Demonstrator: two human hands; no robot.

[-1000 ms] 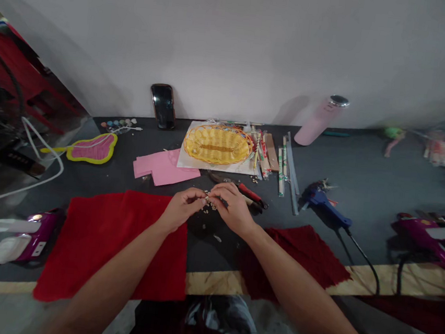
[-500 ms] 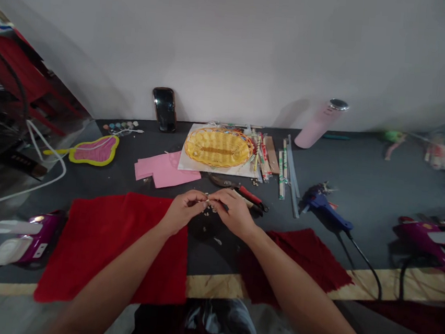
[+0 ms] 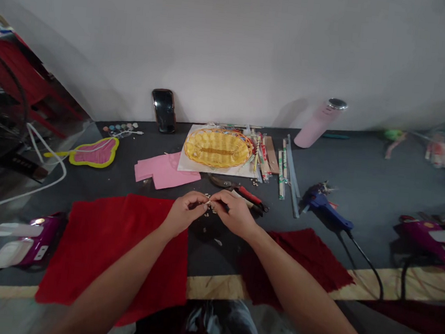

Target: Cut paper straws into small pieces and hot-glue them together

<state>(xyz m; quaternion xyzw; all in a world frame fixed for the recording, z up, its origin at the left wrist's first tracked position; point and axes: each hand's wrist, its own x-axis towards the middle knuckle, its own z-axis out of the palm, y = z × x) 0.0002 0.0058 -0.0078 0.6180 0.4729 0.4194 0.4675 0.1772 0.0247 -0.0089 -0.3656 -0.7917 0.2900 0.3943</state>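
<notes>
My left hand (image 3: 185,211) and my right hand (image 3: 235,213) meet at the fingertips over the dark table. Both are closed in a pinch around something small and pale, too small to name. Little pale bits (image 3: 207,214) are scattered on the table just under the fingers. Beyond my right hand lie pliers-like cutters (image 3: 249,195) with red and black handles. A red cloth (image 3: 120,246) spreads under my left forearm, and a darker red cloth (image 3: 308,256) under my right. Pink paper (image 3: 169,172) lies past my left hand.
A yellow woven basket (image 3: 219,150) rests on white paper at the back. Wrapped sticks (image 3: 283,167), a blue glue gun (image 3: 326,208) with its cord and a pink bottle (image 3: 319,125) are on the right. A phone (image 3: 164,110) leans on the wall. Purple power strips (image 3: 40,241) sit at both sides.
My hands stay pinched together at nearly the same spot, with only a slight shift of the fingers. The view has tilted a little; the things on the table keep their places.
</notes>
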